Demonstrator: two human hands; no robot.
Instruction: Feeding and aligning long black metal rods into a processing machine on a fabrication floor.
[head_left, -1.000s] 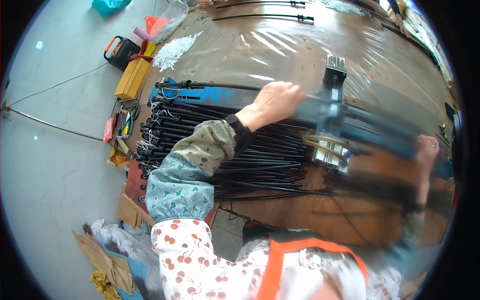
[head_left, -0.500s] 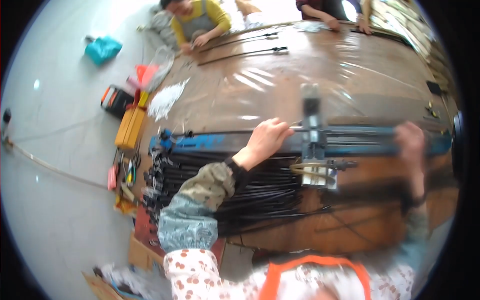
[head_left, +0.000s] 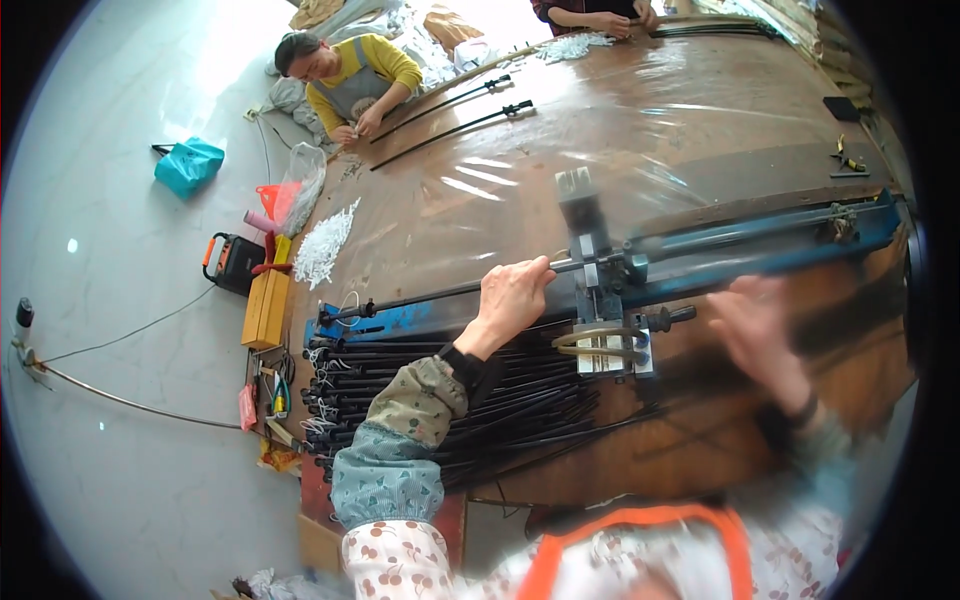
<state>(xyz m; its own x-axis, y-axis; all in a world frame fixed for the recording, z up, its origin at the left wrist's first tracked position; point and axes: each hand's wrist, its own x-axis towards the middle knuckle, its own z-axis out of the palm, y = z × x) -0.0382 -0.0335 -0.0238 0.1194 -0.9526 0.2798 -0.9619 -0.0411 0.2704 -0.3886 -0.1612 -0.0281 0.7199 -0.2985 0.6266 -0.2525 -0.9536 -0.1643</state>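
Observation:
My left hand point(head_left: 513, 298) is closed around a thin black rod point(head_left: 420, 297), just left of the metal clamp fixture point(head_left: 595, 250). The rod lies along a long blue rail point(head_left: 770, 245), and its right end runs into the fixture. A black fitting with a white loop sits near the rod's left end. My right hand point(head_left: 757, 335) is in the air to the right of the fixture, near its black knob point(head_left: 672, 318); motion smears its fingers. Below the rail, under my left forearm, lies a pile of black rods point(head_left: 530, 400).
Two finished-looking black rods point(head_left: 450, 135) lie on the brown table point(head_left: 690, 150) near a person in yellow point(head_left: 390, 65). A heap of white pieces point(head_left: 326, 243), a yellow box point(head_left: 264, 308) and hand tools line the left edge. Pliers point(head_left: 850, 160) rest at far right; another person's hands point(head_left: 615, 22) work beyond.
My right hand has come from the far right end of the rail toward the fixture and nearer to me. My left hand keeps hold of the rod. The view has shifted.

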